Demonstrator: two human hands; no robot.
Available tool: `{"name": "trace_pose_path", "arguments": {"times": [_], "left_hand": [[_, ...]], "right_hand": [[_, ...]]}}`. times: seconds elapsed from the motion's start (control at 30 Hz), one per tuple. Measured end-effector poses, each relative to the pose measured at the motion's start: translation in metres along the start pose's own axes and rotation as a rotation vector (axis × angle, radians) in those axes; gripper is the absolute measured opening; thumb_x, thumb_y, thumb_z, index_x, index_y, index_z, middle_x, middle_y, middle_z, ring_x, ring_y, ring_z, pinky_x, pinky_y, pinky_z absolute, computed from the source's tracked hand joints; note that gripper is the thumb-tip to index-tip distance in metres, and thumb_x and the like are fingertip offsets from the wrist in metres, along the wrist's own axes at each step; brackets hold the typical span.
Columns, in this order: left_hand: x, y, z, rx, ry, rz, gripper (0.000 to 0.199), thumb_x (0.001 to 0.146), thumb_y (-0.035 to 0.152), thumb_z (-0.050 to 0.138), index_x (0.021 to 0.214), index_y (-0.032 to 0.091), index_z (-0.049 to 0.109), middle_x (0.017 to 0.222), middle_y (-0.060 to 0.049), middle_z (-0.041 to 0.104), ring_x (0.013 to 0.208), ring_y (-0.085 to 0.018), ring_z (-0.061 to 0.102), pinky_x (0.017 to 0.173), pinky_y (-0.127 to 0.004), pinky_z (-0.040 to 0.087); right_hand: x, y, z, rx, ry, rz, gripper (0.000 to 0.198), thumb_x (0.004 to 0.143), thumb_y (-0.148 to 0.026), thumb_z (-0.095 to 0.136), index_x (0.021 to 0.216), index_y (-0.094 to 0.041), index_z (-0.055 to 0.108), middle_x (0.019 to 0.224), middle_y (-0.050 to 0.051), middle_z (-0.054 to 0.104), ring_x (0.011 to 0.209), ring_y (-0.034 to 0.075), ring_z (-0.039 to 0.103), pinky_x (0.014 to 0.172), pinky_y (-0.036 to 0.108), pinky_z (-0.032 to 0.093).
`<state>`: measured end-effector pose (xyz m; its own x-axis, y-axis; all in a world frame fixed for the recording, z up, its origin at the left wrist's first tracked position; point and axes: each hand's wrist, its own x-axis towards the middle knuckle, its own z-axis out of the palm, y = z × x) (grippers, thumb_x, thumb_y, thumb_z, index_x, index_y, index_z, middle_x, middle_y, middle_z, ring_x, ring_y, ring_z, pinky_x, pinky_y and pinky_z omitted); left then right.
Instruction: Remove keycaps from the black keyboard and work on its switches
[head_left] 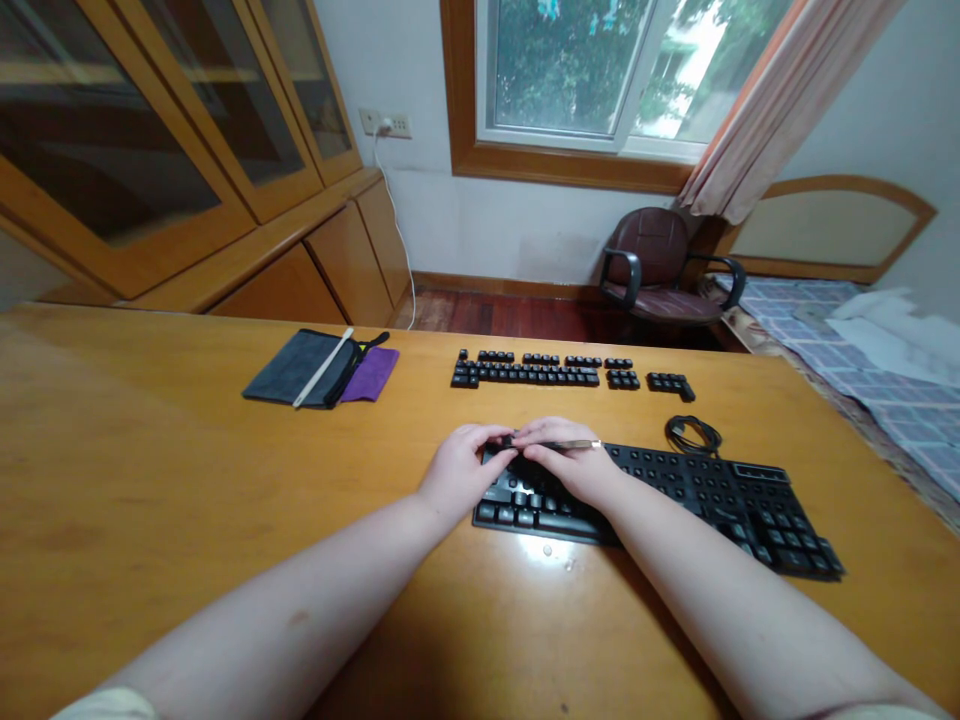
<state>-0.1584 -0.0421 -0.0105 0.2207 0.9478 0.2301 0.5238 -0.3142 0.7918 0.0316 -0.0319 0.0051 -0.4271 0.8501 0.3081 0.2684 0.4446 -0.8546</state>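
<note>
Resting over the left end of the keyboard (675,495), both hands meet at its top edge on the desk (150,480). The left hand (459,470) pinches a small dark keycap (508,440) between fingertips, at the keyboard's upper left corner. The right hand (574,462) lies across the keys, gripping a thin metal tool (577,444) whose tip points right along the top row. Beyond the keyboard, rows of loose keycaps (559,372) lie in order, well apart from the hands. A coiled cable (694,434) sits just beside the keyboard's far edge. A grey pouch (300,368) with a purple cloth (371,374) lies farther left.
</note>
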Motion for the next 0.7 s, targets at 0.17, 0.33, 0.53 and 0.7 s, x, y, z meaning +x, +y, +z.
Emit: {"name": "trace_pose_path", "arguments": {"times": [0.17,0.33,0.53,0.7], "left_hand": [[-0.0003,-0.0034,0.0018,-0.066,-0.024,-0.046,0.028,0.077,0.031,0.062,0.102,0.020,0.066,0.098,-0.005,0.069,0.087,-0.019,0.065,0.083,-0.033,0.052],[0.0011,-0.0055,0.0027,-0.182,-0.035,-0.082,0.031,0.077,0.033,0.062,0.105,0.020,0.066,0.104,-0.006,0.069,0.095,-0.020,0.064,0.090,-0.035,0.050],[0.0040,-0.0056,0.0033,-0.333,-0.047,-0.157,0.026,0.077,0.030,0.061,0.099,0.016,0.067,0.098,-0.007,0.070,0.091,-0.019,0.065,0.088,-0.035,0.051],[0.0055,-0.0079,0.0052,-0.365,0.008,-0.183,0.024,0.075,0.028,0.062,0.096,0.017,0.066,0.095,-0.006,0.070,0.088,-0.019,0.066,0.086,-0.034,0.051]], "right_hand": [[-0.0013,-0.0013,-0.0004,-0.036,-0.022,-0.007,0.016,0.082,-0.028,0.061,0.093,-0.027,0.072,0.098,0.003,0.071,0.095,0.017,0.065,0.090,0.035,0.050],[-0.0006,-0.0008,0.0008,-0.089,0.047,0.006,0.015,0.081,-0.029,0.062,0.092,-0.026,0.072,0.094,0.003,0.072,0.091,0.018,0.066,0.087,0.035,0.051],[-0.0008,-0.0061,-0.0003,-0.119,0.005,0.000,0.014,0.081,-0.029,0.062,0.089,-0.024,0.073,0.095,0.005,0.072,0.090,0.018,0.067,0.086,0.033,0.052],[-0.0024,-0.0055,-0.0011,-0.144,-0.003,-0.046,0.014,0.081,-0.029,0.061,0.088,-0.024,0.072,0.099,0.005,0.071,0.090,0.017,0.067,0.085,0.033,0.053]]}}
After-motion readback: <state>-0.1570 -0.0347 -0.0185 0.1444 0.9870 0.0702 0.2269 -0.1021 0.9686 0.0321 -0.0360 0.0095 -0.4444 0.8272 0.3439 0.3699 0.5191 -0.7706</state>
